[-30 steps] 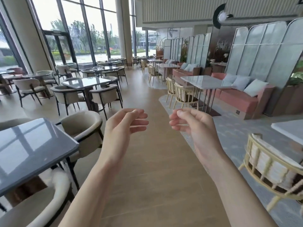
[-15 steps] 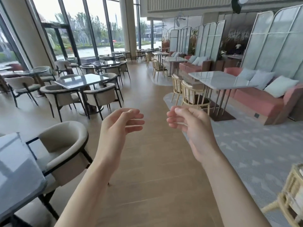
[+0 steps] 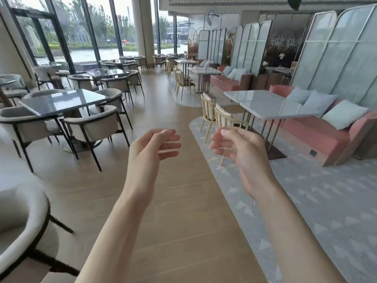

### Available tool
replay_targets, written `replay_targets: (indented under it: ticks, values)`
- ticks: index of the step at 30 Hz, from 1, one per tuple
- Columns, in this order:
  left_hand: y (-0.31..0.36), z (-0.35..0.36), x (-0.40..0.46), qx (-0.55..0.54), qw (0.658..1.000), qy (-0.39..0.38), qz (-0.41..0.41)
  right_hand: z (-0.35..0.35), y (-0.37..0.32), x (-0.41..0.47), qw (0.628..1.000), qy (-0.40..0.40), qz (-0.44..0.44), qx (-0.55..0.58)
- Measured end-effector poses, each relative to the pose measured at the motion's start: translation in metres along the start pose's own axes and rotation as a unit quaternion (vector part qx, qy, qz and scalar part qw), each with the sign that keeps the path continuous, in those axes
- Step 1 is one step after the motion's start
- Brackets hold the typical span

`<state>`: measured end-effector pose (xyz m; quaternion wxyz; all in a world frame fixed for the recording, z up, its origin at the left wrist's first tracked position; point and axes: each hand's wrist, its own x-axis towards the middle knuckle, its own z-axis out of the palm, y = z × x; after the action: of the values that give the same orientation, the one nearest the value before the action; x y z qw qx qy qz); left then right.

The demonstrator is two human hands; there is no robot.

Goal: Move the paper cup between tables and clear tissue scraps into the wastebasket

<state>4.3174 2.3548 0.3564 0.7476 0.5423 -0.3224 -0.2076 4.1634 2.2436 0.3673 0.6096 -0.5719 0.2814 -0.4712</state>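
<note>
My left hand (image 3: 151,154) and my right hand (image 3: 242,154) are both raised in front of me over a wooden aisle, fingers loosely curled toward each other, holding nothing. No paper cup, tissue scraps or wastebasket show in the head view. A dark glass table (image 3: 63,101) stands ahead on the left. A white marble table (image 3: 263,105) stands ahead on the right.
Beige armchairs (image 3: 91,127) ring the left table, and another armchair (image 3: 22,225) is close at lower left. Pale wooden chairs (image 3: 222,117) and a pink sofa (image 3: 318,133) with cushions flank the right table on a grey rug (image 3: 306,201). The wood floor (image 3: 179,211) runs straight ahead.
The view has advanced down the aisle: the near dark table on the left has slid out of sight and both tables ahead have come closer. My hands keep the same pose.
</note>
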Motion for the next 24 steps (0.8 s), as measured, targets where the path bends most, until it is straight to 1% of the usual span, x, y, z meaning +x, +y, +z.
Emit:
replay_targets:
  ticks: [5,9,11,13,16,20,24]
  values:
    - [-0.034,0.041,0.098,-0.007,1.000,-0.003,-0.009,-0.005,0.026,0.109,1.000,0.001,-0.001,0.002]
    - [-0.076,0.074,0.172,-0.020,1.000,0.008,-0.009,-0.010,0.062,0.200,1.000,-0.001,-0.012,-0.001]
    - [-0.097,0.093,0.212,-0.014,1.000,0.009,-0.002,-0.009,0.082,0.249,1.000,-0.016,-0.014,-0.013]
    - [-0.113,0.111,0.255,0.002,1.000,0.013,-0.003,-0.008,0.096,0.298,0.999,-0.028,0.001,-0.017]
    - [-0.129,0.135,0.322,0.012,1.000,0.023,0.003,-0.011,0.109,0.372,1.000,-0.025,0.013,0.002]
    - [-0.150,0.151,0.396,0.013,0.999,0.050,0.009,-0.010,0.121,0.460,1.000,-0.024,0.014,0.008]
    - [-0.171,0.149,0.470,0.008,0.997,0.069,0.017,0.005,0.135,0.541,0.999,-0.048,0.007,0.010]
